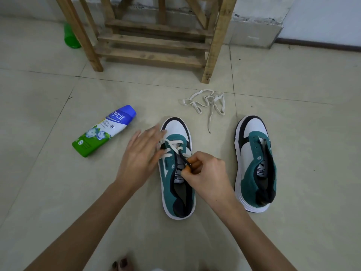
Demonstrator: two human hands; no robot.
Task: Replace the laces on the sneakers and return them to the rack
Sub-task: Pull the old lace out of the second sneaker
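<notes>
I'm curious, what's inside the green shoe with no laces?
Inside the unlaced teal-and-white sneaker only dark lining shows near the heel. The white-labelled tongue covers everything toward the toe.

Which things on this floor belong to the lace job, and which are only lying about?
Belongs to the job:
- near sneaker
- dark lace, pinched by the right hand
- second sneaker, without laces
- loose white lace
- wooden rack

Just lying about:
- powder bottle
- green bottle behind a rack leg
</notes>
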